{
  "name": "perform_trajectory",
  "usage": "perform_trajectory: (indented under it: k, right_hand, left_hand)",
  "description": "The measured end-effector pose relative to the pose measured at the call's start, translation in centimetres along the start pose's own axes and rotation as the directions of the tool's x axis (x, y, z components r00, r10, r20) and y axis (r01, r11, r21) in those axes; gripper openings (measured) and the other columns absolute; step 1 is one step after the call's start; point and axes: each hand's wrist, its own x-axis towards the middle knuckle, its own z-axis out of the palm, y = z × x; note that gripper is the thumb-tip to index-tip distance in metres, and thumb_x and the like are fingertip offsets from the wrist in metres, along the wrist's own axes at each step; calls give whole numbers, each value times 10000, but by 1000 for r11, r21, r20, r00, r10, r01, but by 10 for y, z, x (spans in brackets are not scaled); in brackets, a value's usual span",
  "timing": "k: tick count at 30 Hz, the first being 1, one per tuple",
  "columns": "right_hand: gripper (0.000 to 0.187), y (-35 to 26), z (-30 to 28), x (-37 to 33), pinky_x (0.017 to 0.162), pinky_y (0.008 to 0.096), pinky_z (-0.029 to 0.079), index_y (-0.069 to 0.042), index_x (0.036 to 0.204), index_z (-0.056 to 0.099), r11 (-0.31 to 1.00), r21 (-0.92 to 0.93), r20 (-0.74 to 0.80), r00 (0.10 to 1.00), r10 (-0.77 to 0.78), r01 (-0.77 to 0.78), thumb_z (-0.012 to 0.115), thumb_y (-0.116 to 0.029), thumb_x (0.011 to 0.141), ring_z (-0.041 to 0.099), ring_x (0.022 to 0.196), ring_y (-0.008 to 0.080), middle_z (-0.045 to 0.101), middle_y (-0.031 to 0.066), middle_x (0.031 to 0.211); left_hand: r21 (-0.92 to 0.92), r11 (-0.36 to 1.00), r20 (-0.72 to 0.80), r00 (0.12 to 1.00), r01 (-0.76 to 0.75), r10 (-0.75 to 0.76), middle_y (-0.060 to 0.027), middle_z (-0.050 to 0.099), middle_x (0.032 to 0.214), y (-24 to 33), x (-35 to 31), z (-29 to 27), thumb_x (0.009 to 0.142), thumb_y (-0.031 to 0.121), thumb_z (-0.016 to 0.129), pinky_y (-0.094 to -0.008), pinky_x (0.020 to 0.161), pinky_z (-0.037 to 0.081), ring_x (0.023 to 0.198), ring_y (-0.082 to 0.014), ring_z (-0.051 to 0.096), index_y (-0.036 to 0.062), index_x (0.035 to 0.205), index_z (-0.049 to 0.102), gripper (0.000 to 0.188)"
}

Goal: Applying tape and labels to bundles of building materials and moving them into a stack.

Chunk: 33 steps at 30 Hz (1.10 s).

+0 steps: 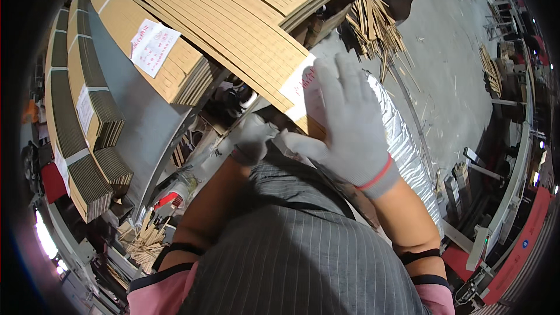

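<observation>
My right hand (353,122), in a pale grey knit glove with a red band at the wrist, is stretched out with fingers extended over the near end of a stack of long tan slotted strips (233,29). Its fingers partly cover a white paper label (297,90) with red print on that end. Whether the palm presses on the label or hovers just above it, I cannot tell. My left hand (254,138), in a similar glove, is below and left of the same end, close to my waist. It is blurred and its fingers are mostly hidden.
Another labelled stack of strips (146,41) lies to the left, with strapped bundles (96,116) beyond it on a grey metal surface (137,102). Silvery foil wrapping (396,134) runs along my right side. Scrap strips (376,26) lie piled on the grey floor (452,76).
</observation>
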Motion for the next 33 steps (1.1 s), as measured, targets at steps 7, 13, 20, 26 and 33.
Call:
perform_trajectory:
  k: [7,13,20,26,33]
  right_hand:
    - [713,-10,19,12,761,427,430,45,1260,418,996,-80,13,999,31,-30,713,-310,718,512,895,344,462,227,1119]
    - [724,-10,20,14,890,500,393,-99,1375,411,985,-169,58,998,-12,22,676,-371,759,467,1080,450,397,295,1312]
    - [662,-8,23,17,848,466,422,-190,1381,442,987,-155,166,986,-21,47,662,-338,775,481,1014,405,345,284,1392]
    - [654,-9,23,16,872,468,407,-175,1380,468,985,-170,167,986,-7,36,679,-290,772,489,989,390,348,274,1400]
    - [668,-13,26,17,888,459,415,-157,1365,478,989,-148,177,984,1,26,693,-273,744,493,1031,387,357,261,1392]
  left_hand:
    - [61,984,16,986,-165,164,3,634,923,-6,0,2,890,92,616,-238,808,468,879,-81,562,19,985,638,122]
    - [150,966,53,977,-210,204,-17,639,1040,4,1,6,888,166,658,-253,847,474,947,-102,576,-8,1124,612,296]
    - [73,997,76,997,-33,27,-49,661,989,0,0,-5,919,173,630,-256,817,478,900,-115,594,-18,1071,636,245]
    - [-59,989,-105,986,-133,126,-49,649,1016,-17,8,10,891,140,655,-279,814,482,913,-125,591,-5,1094,621,251]
    - [546,832,112,993,-101,47,-85,648,872,14,-7,-34,817,113,710,-299,797,481,845,-183,611,-12,922,656,171]
